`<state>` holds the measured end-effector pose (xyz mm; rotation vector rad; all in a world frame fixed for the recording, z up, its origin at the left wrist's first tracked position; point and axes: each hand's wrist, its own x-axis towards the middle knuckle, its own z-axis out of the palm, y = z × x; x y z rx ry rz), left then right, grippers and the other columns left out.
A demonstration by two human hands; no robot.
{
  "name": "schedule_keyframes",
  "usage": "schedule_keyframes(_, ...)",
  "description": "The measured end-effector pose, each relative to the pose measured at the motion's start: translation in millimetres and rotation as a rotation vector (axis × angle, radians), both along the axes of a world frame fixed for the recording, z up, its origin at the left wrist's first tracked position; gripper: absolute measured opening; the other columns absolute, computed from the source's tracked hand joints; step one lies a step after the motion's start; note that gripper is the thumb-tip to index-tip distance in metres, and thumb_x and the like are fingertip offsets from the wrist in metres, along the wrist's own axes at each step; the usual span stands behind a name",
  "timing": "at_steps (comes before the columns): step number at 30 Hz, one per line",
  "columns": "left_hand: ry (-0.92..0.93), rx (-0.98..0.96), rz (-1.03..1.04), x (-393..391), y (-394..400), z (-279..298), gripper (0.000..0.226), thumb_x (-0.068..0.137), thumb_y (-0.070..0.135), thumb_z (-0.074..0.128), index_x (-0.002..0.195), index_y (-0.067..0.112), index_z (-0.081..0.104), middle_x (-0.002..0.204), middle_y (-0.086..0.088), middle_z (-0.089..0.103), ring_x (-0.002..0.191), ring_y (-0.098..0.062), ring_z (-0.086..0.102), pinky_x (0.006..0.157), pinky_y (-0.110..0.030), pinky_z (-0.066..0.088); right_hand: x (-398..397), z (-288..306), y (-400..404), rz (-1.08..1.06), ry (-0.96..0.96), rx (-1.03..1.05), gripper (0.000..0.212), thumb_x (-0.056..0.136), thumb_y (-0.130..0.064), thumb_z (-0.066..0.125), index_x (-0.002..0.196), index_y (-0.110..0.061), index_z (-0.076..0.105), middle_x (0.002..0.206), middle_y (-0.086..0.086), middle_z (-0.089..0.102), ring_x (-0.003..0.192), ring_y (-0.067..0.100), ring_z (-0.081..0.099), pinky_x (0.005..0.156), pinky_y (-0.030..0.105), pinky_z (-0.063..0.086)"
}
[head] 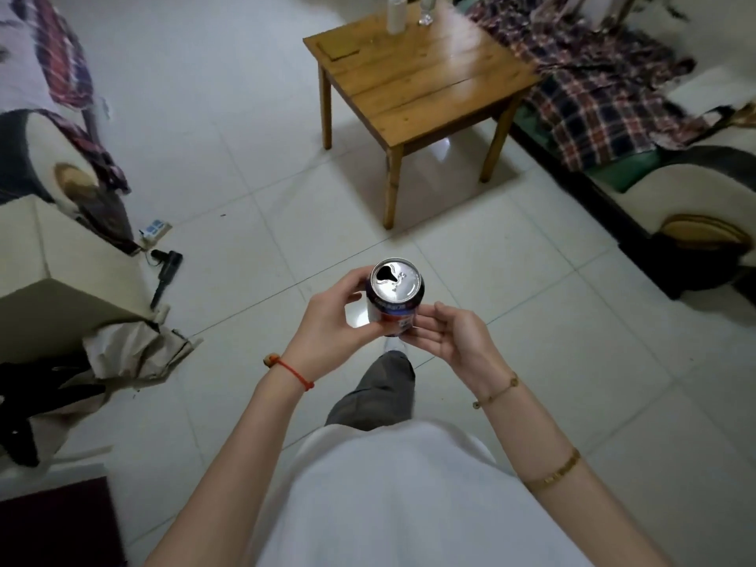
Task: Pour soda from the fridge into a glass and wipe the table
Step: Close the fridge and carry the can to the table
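Both forearms reach forward at chest height, wrists bent inward. Left hand (327,321) wraps the can (396,298) from its left side, thumb and fingers curled round the body. Right hand (450,341) palm-up, fingers loosely spread, fingertips touching the can's lower right side; supporting, not gripping. Can upright, held over the tiled floor (532,362), top already open. Red string on left wrist, 2 gold bracelets on right arm. Farther off: wooden worktop (429,83), well apart from the can, carrying a stemmed glass (426,10) and a white cylinder (396,14) at its far edge. Plaid cloth (593,88) just right of it.
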<state>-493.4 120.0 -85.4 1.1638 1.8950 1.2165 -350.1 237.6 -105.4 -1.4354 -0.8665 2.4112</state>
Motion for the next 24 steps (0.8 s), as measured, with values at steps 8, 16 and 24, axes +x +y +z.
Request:
schedule_keyframes(8,0.001,0.041,-0.122,-23.6,142.7,11.1,0.066,0.067,0.048,0.079,0.126,0.028,0.057,0.120,0.020,0.064,0.116,-0.007,0.059,0.102,-0.039,0.048,-12.9,12.1,124.7,-0.137,-0.031,0.043,0.037,0.103,-0.014,0.031,0.105,0.008,0.061,0.092,0.023,0.069,0.083,0.032,0.070,0.072,0.033,0.061)
schedule_keyframes(16,0.030,0.063,-0.233,-53.0,282.7,31.6,0.063,0.069,0.046,0.078,0.125,0.031,0.055,0.118,0.026,0.062,0.115,-0.001,0.058,0.101,-0.034,0.048,-38.8,27.2,247.9,-0.267,-0.002,0.077,0.039,0.103,-0.013,0.030,0.110,0.011,0.060,0.093,0.023,0.068,0.085,0.032,0.068,0.078,0.035,0.059)
schedule_keyframes(24,0.047,0.031,-0.314,-69.7,396.0,28.2,0.065,0.071,0.029,0.085,0.128,0.026,0.054,0.120,0.021,0.062,0.113,0.000,0.057,0.098,-0.019,0.045,-47.5,22.7,348.4,-0.370,-0.006,0.048,0.040,0.103,-0.014,0.032,0.118,0.014,0.057,0.097,0.026,0.067,0.092,0.037,0.066,0.088,0.042,0.055)
